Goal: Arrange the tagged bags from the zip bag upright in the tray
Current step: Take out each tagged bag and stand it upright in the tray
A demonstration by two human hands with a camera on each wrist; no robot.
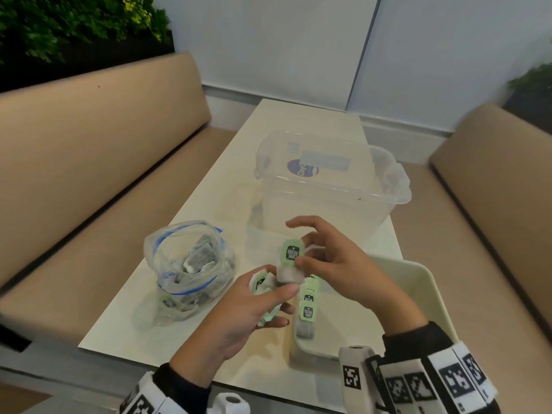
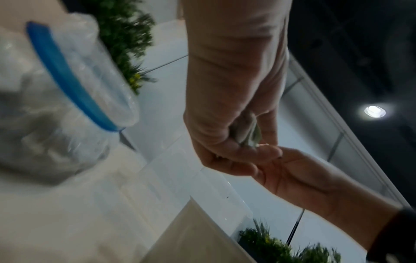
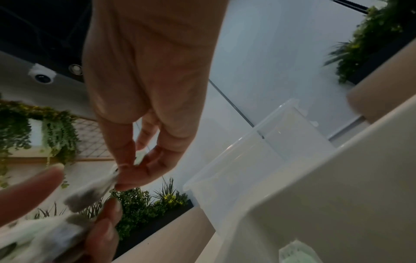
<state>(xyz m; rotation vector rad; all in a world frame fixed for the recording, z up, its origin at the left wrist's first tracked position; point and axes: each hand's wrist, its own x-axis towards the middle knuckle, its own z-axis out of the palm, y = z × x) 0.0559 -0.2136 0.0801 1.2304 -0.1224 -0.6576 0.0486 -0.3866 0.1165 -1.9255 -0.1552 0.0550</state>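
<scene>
Right hand pinches one tagged bag by its green tag just above the tray; left hand grips a bunch of further bags. Several bags stand upright along the tray's left wall; the zip bag sits open on the worktop. Risk: the soft bag slumps, toppling the row.

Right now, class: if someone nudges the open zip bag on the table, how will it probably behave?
The zip bag is thin clear plastic, so it would likely crumple rather than slide. Its tagged bags look light; it may slump or tip.
</scene>
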